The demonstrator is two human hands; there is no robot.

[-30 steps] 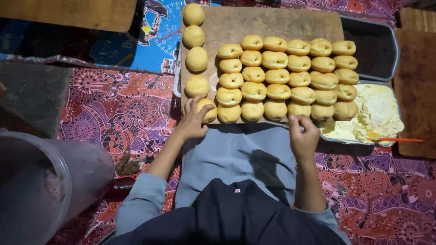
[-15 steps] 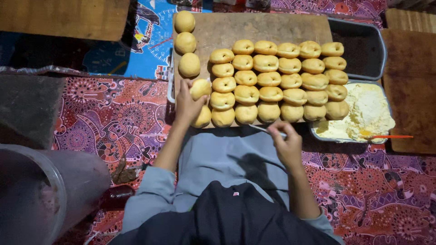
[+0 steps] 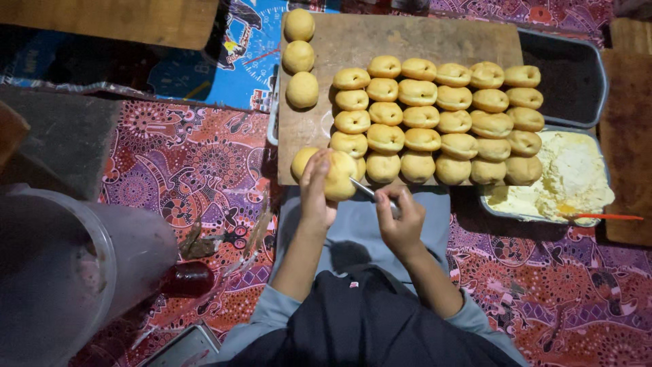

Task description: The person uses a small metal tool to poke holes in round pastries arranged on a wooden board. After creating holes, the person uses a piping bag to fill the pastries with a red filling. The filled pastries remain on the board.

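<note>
Bun (image 3: 337,175) clamped in left hand (image 3: 318,194) fingers, thin knife (image 3: 370,192) pinched in right hand (image 3: 401,221), mid-slit; next, steady deeper cut.

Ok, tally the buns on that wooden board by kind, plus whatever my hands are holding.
Slit golden buns in the block: 30, one mostly hidden
Smooth round dough balls on the wooden board: 4
Golden bun in the left hand: 1
Thin metal tool in the right hand: 1
Total: 36
</note>
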